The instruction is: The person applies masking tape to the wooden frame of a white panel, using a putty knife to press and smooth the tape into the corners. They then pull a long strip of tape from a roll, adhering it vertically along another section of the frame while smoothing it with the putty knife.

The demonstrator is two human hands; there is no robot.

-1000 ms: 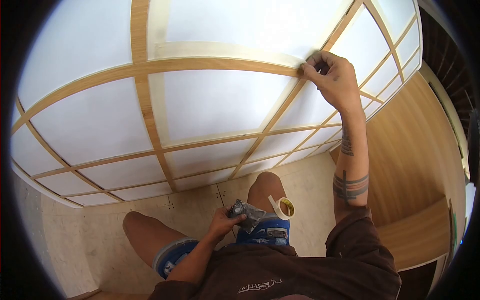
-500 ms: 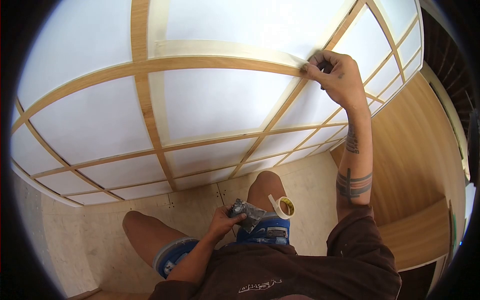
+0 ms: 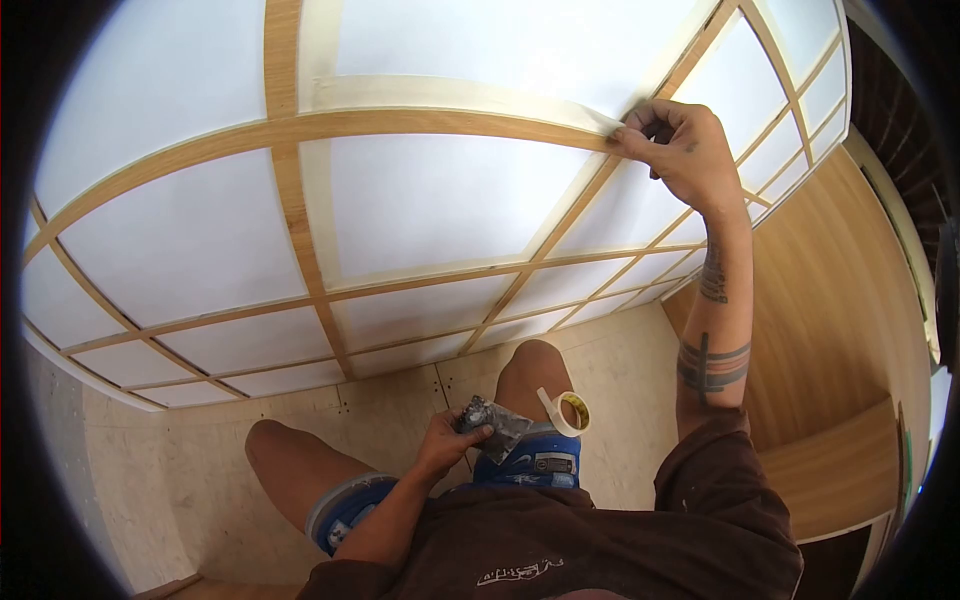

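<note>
A strip of pale masking tape runs along the lower edge of a white panel, just above a wooden crossbar. My right hand pinches the strip's right end near a bar junction, and the tape looks slightly raised there. Low in my lap, my left hand is closed around a grey, stained scraper, its broad blade pointing right. A roll of masking tape rests on my right thigh with a short end sticking up.
A wooden lattice with white panels stretches across in front of me. More masking tape edges the panel below. Plywood flooring lies under my knees. A wood-grain board stands on the right.
My right hand and forearm have shifted very slightly to the right, still pinching the tape. The left hand and scraper have barely moved.
</note>
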